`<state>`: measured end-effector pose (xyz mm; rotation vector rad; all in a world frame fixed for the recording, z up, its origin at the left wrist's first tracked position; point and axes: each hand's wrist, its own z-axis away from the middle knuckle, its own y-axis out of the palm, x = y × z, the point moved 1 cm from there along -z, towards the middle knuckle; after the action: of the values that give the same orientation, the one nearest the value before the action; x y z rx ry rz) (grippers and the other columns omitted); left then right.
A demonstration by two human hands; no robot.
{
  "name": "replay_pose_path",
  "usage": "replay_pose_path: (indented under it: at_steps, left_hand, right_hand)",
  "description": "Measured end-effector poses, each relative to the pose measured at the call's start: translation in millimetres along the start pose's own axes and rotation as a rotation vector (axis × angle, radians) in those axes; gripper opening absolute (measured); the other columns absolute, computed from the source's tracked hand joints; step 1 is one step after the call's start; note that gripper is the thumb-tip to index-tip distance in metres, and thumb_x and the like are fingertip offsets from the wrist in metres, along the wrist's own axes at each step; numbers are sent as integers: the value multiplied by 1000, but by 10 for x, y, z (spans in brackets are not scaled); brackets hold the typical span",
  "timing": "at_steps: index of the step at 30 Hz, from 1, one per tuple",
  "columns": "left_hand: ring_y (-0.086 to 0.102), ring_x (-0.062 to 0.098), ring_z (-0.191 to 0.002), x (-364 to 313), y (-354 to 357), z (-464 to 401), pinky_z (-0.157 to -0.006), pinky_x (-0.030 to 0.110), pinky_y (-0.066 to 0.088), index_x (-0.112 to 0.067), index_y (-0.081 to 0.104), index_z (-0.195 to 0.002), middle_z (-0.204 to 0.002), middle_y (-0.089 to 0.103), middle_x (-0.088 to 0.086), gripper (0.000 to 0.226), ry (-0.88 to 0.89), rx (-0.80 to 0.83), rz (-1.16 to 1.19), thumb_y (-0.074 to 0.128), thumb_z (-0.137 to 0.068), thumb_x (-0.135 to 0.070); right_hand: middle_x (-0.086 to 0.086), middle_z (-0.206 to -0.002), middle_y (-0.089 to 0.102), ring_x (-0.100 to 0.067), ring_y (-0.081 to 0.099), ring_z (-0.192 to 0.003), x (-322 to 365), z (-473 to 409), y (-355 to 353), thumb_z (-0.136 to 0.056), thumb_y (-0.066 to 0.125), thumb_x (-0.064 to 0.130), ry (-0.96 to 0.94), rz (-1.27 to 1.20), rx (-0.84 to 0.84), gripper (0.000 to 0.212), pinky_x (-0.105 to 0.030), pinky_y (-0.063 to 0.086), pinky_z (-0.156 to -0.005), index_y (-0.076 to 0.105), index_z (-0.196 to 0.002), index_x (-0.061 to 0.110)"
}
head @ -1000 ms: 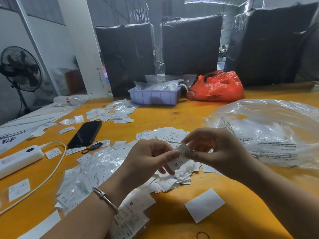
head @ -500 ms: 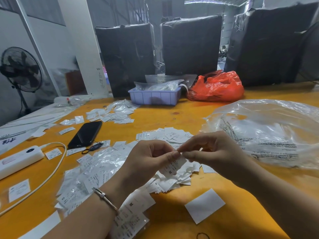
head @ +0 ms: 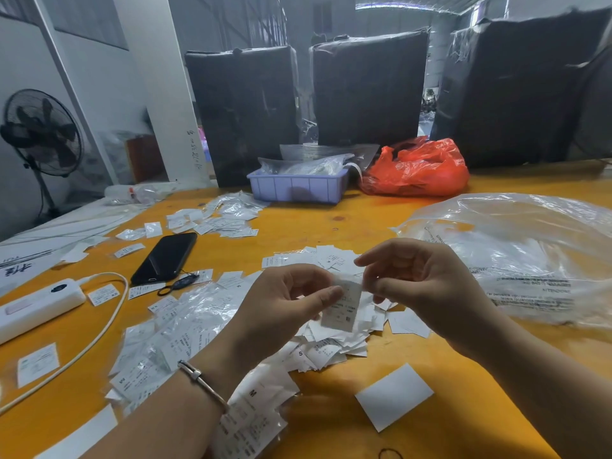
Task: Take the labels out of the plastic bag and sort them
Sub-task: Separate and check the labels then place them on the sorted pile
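Above the orange table, my left hand (head: 284,303) and my right hand (head: 420,286) both pinch one small white printed label (head: 344,304), which hangs down between them. Below it lies a loose heap of white labels (head: 331,346). More labels in small clear sleeves (head: 172,339) spread to the left of my left wrist. A large crumpled clear plastic bag (head: 516,256) lies at the right, just beyond my right hand. Another scatter of labels (head: 225,217) sits further back.
A black phone (head: 165,256) and a white power strip (head: 36,306) with its cable lie at the left. A lilac tray (head: 298,188) and a red plastic bag (head: 417,168) stand at the back before black wrapped bales. A blank white card (head: 394,395) lies near me.
My hands have drawn slightly apart and risen a little. The label between them now hangs lower and more open than before.
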<state>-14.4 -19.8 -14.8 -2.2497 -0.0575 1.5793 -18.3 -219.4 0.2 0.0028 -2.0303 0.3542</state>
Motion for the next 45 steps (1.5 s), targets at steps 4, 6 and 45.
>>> replay_pose_path:
  at_steps: [4, 6, 45]
  left_hand:
    - [67, 27, -89, -25, -8, 4, -81, 35, 60, -29, 65, -118, -79, 69, 6, 40, 44, 32, 12, 70, -85, -6]
    - [67, 22, -89, -30, -4, 11, -80, 31, 60, -27, 70, -111, -79, 70, 3, 37, 63, 50, -27, 67, -87, 0]
    - [58, 11, -80, 188, -444, -90, -61, 25, 45, -20, 64, -74, -88, 66, -8, 6, -365, -181, -1014, 60, -76, -25]
  right_hand:
    - [-10, -73, 70, -17, 63, -62, -30, -11, -16, -78, 61, -16, 2, -21, 3, 31, -20, 51, -60, 71, -91, 10]
    - [-10, -73, 69, -17, 63, -61, -42, -15, -15, -78, 60, -17, 0, -16, 7, 31, -19, 50, -60, 70, -92, 9]
    - [20, -138, 50, -2, 44, -126, -586, -176, -61, -79, 65, 59, -26, 898, 252, 56, -29, 33, -106, 55, -130, 38]
